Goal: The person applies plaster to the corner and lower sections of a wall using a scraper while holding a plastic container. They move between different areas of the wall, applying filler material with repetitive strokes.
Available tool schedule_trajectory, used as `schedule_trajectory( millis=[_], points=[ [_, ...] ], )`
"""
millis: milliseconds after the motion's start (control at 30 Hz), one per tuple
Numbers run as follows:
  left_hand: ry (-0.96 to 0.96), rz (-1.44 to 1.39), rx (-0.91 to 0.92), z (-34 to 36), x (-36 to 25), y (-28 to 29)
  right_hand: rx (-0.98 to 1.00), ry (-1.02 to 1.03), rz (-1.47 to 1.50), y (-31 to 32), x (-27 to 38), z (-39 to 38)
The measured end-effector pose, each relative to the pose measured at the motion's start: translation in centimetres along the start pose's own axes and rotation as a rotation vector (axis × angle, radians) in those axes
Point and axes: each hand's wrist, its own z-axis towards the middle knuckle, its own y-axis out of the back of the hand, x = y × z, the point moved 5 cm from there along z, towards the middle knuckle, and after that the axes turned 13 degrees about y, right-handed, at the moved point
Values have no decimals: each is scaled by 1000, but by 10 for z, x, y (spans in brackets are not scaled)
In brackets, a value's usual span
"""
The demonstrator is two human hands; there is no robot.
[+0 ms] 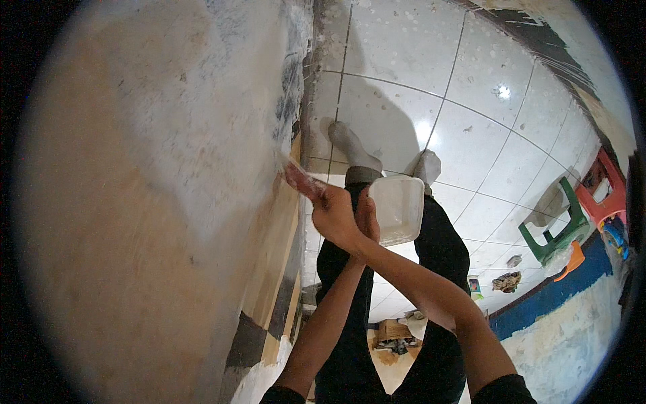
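Observation:
My right hand (334, 214) reaches across my left forearm and is closed around a flat reddish-brown hand tool (303, 180). White smears cover the tool, and its pale tip is at the wall (195, 135); whether it is a brush or a scraper I cannot make out. Patchy white coating covers part of the wall's tan surface. Below the crossing wrist, my left hand (369, 217) grips the left side of a white rectangular plastic tub (398, 210). The tub's inside looks pale, with some residue. My right wrist hides part of the left hand.
My feet stand on white floor tiles (397, 94) spotted with drips. A green stool (562, 225) and a red stool (609, 188) are at the right, near an orange object (572, 261). A crumpled brown cloth (507, 281) lies nearby. Behind my legs stands a cardboard box (393, 331).

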Motion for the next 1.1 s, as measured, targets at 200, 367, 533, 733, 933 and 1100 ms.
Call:
schedule_trajectory(
  millis=[200, 367, 533, 733, 933, 1100],
  points=[
    [6, 78, -32, 9, 22, -5, -120, -51, -86, -11, -11, 53],
    [136, -103, 64, 3, 2, 3, 37, 187, 54, -47, 54, -15],
    [31, -71, 30, 0, -1, 11, 218, 50, -7, -12, 49, -29],
    [-26, -14, 35, 3, -12, -15, -275, 109, -209, -3, 0, 83],
    [98, -82, 40, -5, -15, 7, 172, -34, 131, -27, 65, -28],
    [94, -30, 43, -5, -11, -19, 40, -58, -209, 6, 22, 1]
  ],
)
